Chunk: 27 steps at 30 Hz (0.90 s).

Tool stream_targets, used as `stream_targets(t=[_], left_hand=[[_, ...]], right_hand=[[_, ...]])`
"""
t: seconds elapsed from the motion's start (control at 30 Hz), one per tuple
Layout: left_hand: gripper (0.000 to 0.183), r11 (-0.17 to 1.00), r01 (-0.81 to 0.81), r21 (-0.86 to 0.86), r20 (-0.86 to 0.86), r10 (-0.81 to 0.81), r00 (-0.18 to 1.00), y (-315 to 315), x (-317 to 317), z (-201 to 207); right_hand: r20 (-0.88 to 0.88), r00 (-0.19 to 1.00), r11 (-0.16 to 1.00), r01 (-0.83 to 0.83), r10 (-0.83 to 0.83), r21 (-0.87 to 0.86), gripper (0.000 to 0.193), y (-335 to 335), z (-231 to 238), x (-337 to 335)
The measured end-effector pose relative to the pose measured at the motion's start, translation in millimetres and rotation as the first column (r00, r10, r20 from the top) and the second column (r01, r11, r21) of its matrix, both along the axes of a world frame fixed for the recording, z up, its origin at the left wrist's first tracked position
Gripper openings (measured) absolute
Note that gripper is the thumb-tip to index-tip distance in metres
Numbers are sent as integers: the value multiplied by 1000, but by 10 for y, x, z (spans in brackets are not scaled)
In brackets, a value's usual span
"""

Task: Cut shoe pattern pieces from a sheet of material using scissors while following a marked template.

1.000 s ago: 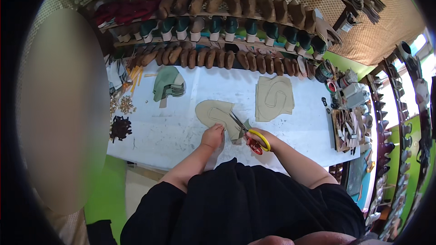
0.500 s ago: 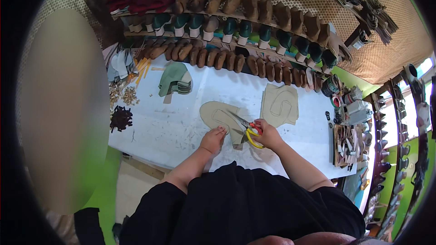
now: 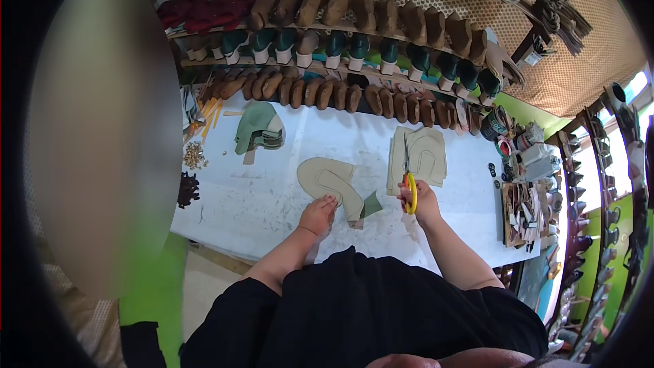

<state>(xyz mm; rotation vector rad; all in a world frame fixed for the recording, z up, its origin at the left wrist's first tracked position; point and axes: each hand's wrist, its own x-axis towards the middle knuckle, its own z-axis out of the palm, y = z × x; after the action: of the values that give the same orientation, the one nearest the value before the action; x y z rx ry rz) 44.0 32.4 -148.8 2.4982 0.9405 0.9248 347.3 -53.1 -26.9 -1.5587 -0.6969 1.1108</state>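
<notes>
My left hand (image 3: 319,215) rests with its fingers flat on a curved beige shoe-upper piece (image 3: 315,170), which lies on the white table. An outline shows on that piece. A small dark green scrap (image 3: 372,204) lies against its lower right end. My right hand (image 3: 424,204) is closed around scissors (image 3: 410,194) with yellow and red handles. The blades look closed and point away from me, over the left edge of a stack of beige pieces (image 3: 436,153) with a curved outline on top. Whether the blades touch the stack I cannot tell.
Green cut pieces (image 3: 257,126) are piled at the back left of the white table (image 3: 300,232), near small brass-coloured bits (image 3: 195,155) and a dark heap (image 3: 188,189). Shelves of brown shoe lasts (image 3: 381,13) line the back. Tools and containers (image 3: 524,204) crowd the right edge.
My right hand has moved right with the scissors, away from the curved piece, and the blades have turned from upper left to straight away. The left hand stays on the piece.
</notes>
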Motion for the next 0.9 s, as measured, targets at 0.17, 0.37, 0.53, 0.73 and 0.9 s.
stream_targets(t=[0.17,0.37,0.53,0.73,0.9], left_hand=[[24,1000,12,2,-20,-12,1000,12,14,18],[24,1000,6,-12,-35,-7,999,7,8,29],[23,999,7,37,-52,-5,999,13,9,12],[21,999,1,38,-39,0,999,21,27,-46],[22,1000,-4,18,-34,5,999,19,4,-87]], right_hand=[[-601,792,992,-124,107,14,35,-112,-1,-29],[-667,729,978,-211,154,-4,47,-163,42,-122],[-661,727,948,-311,188,-72,45,-153,75,-125],[-694,676,946,-323,247,22,41,-270,-143,-16],[-550,764,905,-423,337,-34,48,-290,53,52]])
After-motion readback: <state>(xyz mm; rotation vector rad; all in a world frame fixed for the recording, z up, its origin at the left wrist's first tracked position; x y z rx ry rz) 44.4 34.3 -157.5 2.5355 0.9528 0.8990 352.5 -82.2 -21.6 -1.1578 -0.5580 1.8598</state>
